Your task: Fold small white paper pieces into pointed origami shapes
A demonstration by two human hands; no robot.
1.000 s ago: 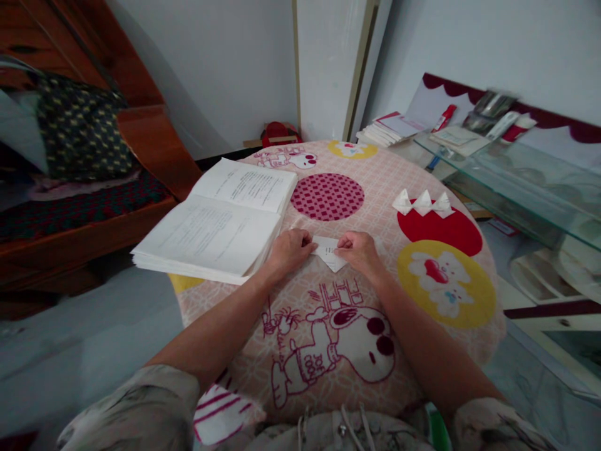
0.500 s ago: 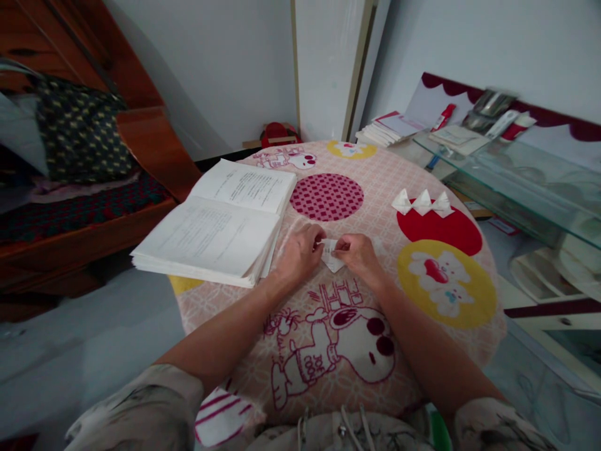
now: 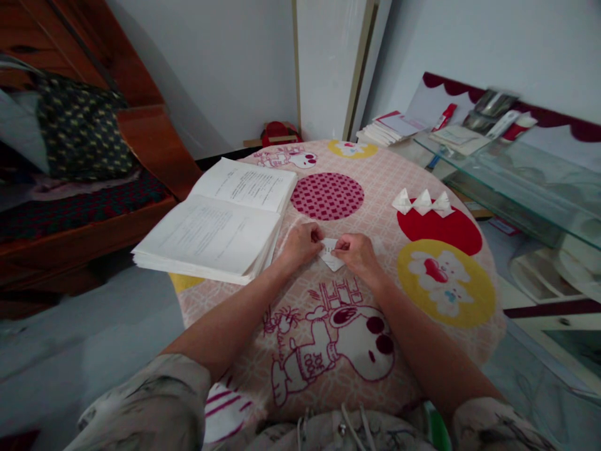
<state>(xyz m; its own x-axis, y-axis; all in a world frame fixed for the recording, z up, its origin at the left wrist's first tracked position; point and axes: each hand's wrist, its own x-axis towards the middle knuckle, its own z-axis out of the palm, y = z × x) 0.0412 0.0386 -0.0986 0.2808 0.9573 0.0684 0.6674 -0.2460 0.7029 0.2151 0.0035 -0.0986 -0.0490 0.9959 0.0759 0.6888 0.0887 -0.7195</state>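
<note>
A small piece of folded white paper (image 3: 332,256) with printed marks lies low over the patterned tablecloth, between my two hands. My left hand (image 3: 303,243) pinches its left corner with curled fingers. On the other side, my right hand (image 3: 355,252) grips the right part between thumb and fingers. The paper's lower point faces me, and its outer corners are hidden by my fingertips. Farther to the right stand three folded white paper shapes (image 3: 423,202) in a row, with pointed tops, partly over a red circle on the cloth.
An open thick book (image 3: 211,232) lies left of my hands on the round table (image 3: 375,175). Beyond the right edge is a glass shelf (image 3: 516,181) with papers and small items. A wooden bench (image 3: 154,150) holding a dark patterned bag (image 3: 79,128) stands at the left.
My left hand has shifted slightly, and a little more of the paper's left side shows. My right hand stays nearly still. The book and the folded shapes have not moved.
</note>
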